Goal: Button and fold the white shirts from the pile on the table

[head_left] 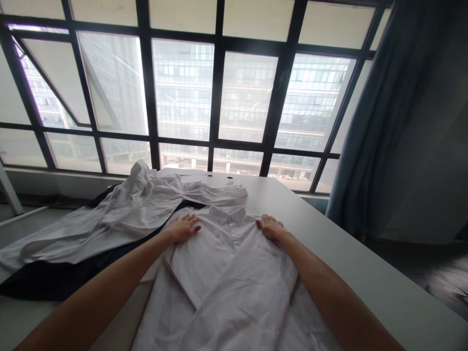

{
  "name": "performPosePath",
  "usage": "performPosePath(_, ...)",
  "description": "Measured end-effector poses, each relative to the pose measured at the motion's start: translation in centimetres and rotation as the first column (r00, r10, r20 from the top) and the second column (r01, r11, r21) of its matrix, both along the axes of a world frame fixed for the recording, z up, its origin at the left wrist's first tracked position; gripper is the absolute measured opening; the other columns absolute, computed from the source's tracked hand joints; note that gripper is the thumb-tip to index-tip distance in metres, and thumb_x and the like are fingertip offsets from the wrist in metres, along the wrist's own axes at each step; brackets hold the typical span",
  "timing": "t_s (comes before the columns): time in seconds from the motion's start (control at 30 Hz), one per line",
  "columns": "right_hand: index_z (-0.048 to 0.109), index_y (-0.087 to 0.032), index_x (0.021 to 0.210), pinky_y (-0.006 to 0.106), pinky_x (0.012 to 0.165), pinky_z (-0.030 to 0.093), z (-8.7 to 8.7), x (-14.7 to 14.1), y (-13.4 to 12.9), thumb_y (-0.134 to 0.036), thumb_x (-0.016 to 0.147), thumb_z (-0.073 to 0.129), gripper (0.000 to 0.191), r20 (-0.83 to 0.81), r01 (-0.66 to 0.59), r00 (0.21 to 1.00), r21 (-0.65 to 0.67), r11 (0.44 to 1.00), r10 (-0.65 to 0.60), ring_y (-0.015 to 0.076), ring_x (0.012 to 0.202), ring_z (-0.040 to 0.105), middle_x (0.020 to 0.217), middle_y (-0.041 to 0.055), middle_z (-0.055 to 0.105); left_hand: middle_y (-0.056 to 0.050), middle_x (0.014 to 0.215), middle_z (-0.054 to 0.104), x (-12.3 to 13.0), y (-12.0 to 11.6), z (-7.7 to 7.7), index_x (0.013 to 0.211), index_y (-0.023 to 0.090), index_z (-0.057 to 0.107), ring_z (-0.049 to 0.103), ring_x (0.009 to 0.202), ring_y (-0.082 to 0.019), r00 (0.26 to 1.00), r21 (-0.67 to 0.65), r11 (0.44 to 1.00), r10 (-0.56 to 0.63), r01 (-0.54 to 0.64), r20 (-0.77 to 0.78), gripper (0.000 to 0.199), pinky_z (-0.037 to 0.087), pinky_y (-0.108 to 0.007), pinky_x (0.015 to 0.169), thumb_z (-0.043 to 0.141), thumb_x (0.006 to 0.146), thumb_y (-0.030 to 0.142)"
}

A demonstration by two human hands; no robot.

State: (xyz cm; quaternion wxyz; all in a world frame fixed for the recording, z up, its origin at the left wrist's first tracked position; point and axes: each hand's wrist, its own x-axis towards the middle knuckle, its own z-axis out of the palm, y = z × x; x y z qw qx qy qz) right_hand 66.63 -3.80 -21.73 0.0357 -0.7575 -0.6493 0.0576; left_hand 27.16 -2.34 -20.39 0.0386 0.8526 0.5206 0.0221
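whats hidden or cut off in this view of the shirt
Lower end of the white shirt: cut off by the head view's bottom edge.
Cloth beneath the left hand and right hand: hidden by the hands.
The dark garment: partly covered by the crumpled white garment, shape unclear.

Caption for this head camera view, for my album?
The left hand and right hand rest on a white collared shirt on a white table.
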Motion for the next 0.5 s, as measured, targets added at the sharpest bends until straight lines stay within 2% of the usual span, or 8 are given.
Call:
performPosePath(0.1, 0.054, -0.019, 0.139, 0.054, 0.108, 0.035, 0.0, 0.3, 0.8, -0.049, 0.1, 0.03, 0.055, 0.014, 0.03, 0.999, 0.129, 0.991, -0.032, 0.033, 0.139, 0.038, 0.151, 0.0182, 0.043, -0.02, 0.153, 0.04, 0.8, 2.0, 0.0, 0.144, 0.015, 0.048, 0.035, 0.143, -0.033, 0.992, 0.067, 0.992, 0.108, -0.112, 0.06, 0.054, 0.03, -0.05, 0.111, 0.037, 0.1, 0.045)
performPosePath(0.2, 0.068, -0.018, 0.117, 0.046, 0.098, 0.045, 0.4, 0.8, 1.6, -0.041, 0.096, 0.045, 0.039, 0.013, 0.09, 0.995, 0.227, 0.97, -0.096, 0.0319, 0.125, 0.052, 0.133, 0.0187, 0.058, -0.025, 0.138, 0.055, 1.6, 3.4, 0.7, 0.128, 0.007, 0.061, 0.048, 0.131, -0.036, 0.974, 0.085, 0.975, 0.194, -0.204, 0.118, 0.046, 0.039, -0.043, 0.103, 0.049, 0.094, 0.036)
performPosePath(0.3, 0.073, -0.018, 0.102, 0.035, 0.092, 0.048, 1.2, 1.3, 2.3, -0.037, 0.089, 0.058, 0.028, -0.038, 0.116, 0.993, 0.258, 0.959, -0.11, 0.0268, 0.112, 0.06, 0.12, 0.0153, 0.065, -0.019, 0.107, 0.071, 1.9, 4.8, 1.7, 0.101, 0.009, 0.073, 0.065, 0.105, -0.031, 0.954, -0.014, 0.965, 0.261, -0.262, 0.147, 0.031, 0.048, -0.032, 0.085, 0.063, 0.084, 0.034)
performPosePath(0.37, 0.074, -0.018, 0.098, 0.031, 0.086, 0.049, 1.9, 1.5, 2.5, -0.035, 0.086, 0.061, 0.024, -0.104, 0.121, 0.99, 0.253, 0.96, -0.097, 0.0242, 0.102, 0.065, 0.109, 0.0125, 0.07, -0.012, 0.086, 0.074, 1.9, 5.5, 2.3, 0.088, 0.012, 0.075, 0.068, 0.084, -0.025, 0.942, -0.082, 0.956, 0.291, -0.281, 0.17, 0.024, 0.048, -0.027, 0.07, 0.069, 0.079, 0.033)
performPosePath(0.43, 0.073, -0.019, 0.096, 0.03, 0.079, 0.049, 2.8, 1.6, 2.4, -0.033, 0.085, 0.062, 0.022, -0.179, 0.141, 0.979, 0.268, 0.953, -0.094, 0.0236, 0.094, 0.067, 0.099, 0.0101, 0.073, -0.007, 0.076, 0.072, 1.7, 5.9, 2.9, 0.081, 0.012, 0.075, 0.066, 0.072, -0.022, 0.931, -0.114, 0.95, 0.308, -0.291, 0.195, 0.02, 0.045, -0.025, 0.062, 0.07, 0.076, 0.031)
performPosePath(0.5, 0.072, -0.019, 0.095, 0.03, 0.075, 0.049, 3.8, 1.8, 2.1, -0.033, 0.084, 0.062, 0.02, -0.241, 0.168, 0.966, 0.337, 0.926, -0.087, 0.0238, 0.089, 0.067, 0.093, 0.0091, 0.074, -0.005, 0.076, 0.071, 1.5, 6.0, 3.7, 0.082, 0.012, 0.075, 0.065, 0.073, -0.02, 0.927, -0.102, 0.952, 0.303, -0.287, 0.222, 0.017, 0.043, -0.024, 0.061, 0.068, 0.076, 0.026)
